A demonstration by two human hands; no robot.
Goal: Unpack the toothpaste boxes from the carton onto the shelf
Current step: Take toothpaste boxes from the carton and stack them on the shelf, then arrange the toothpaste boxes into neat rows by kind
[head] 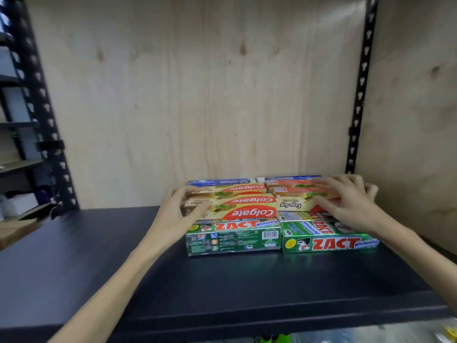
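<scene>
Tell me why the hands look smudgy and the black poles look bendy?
Head view: the right hand is smeared by motion blur, the left hand less so; the wide-angle lens bows the black shelf posts outward; the green Zact boxes in front read sharply, with some glare on their shiny faces.

Glossy cardboard toothpaste boxes (pixel 247 214), matt dark shelf (pixel 222 280), seemingly plywood back panel (pixel 197 95)

On the dark shelf board (pixel 99 268), two green ZACT boxes (pixel 233 237) lie side by side at the front. Behind them sit about five cream-and-red Colgate boxes (pixel 247 206), partly hidden by two hands, so uncertain. Two blue-topped boxes (pixel 222 181) lie farthest back.
</scene>
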